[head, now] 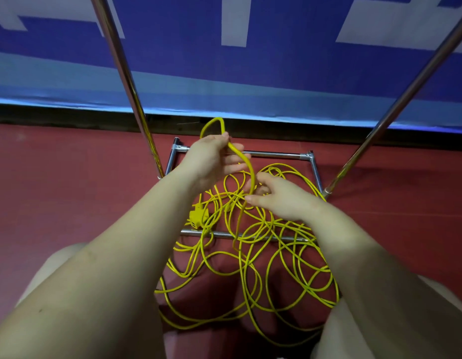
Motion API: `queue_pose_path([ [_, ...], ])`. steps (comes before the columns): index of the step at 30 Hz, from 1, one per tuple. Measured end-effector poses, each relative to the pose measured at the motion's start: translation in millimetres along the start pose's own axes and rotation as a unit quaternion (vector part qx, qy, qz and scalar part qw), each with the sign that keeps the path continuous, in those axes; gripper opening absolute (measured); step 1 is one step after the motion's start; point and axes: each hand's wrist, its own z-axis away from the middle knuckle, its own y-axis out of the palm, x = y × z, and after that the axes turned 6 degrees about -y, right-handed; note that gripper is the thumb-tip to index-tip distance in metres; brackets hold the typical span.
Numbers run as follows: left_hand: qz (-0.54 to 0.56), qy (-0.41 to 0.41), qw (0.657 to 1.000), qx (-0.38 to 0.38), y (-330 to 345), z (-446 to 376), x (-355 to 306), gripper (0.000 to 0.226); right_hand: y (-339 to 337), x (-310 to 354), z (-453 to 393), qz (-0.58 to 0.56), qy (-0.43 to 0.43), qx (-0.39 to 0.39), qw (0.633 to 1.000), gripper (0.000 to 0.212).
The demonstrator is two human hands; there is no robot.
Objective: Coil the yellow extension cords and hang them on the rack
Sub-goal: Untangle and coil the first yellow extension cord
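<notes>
A long yellow extension cord lies in a loose tangle on the red floor, spread over the base of a chrome rack. Its yellow plug block sits at the left of the tangle. My left hand is raised and grips a strand of the cord, which forms a small loop above the fingers. My right hand is just below it and pinches the same strand where it hangs down toward the pile.
Two chrome rack uprights rise at left and right of my hands. A blue and white banner covers the wall behind. My knees are at the bottom corners of the view.
</notes>
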Motion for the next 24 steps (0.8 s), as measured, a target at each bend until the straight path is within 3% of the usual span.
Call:
queue_pose_path([
  [5,0.111,0.004,0.994,0.022,-4,2,-11,0.019,-1,2,-4,-0.043,0.009,-0.043,0.998,0.006],
  [8,-0.05,0.0,0.998,0.037,-11,-3,-4,0.021,-13,10,-2,-0.214,0.04,-0.081,0.973,0.012],
  [10,-0.209,-0.046,0.973,0.086,-14,-2,8,0.036,-26,12,0,-0.348,0.056,-0.149,0.924,0.014],
  [12,-0.334,-0.105,0.923,0.162,-14,3,24,0.045,-40,12,2,-0.472,0.072,-0.2,0.856,0.017],
  [15,-0.425,-0.149,0.865,0.22,-11,13,43,0.036,-55,10,4,-0.593,0.065,-0.233,0.768,0.021],
  [18,-0.479,-0.12,0.836,0.239,-13,14,54,0.015,-61,7,5,-0.634,0.052,-0.266,0.724,0.021],
  [20,-0.48,-0.091,0.842,0.227,-15,9,54,0.015,-65,4,5,-0.647,0.043,-0.282,0.707,0.019],
  [22,-0.446,-0.069,0.871,0.195,-13,7,47,0.018,-65,2,4,-0.621,0.041,-0.268,0.735,0.024],
  [24,-0.393,-0.044,0.906,0.15,-8,7,35,0.021,-60,2,4,-0.482,0.063,-0.215,0.847,0.034],
])
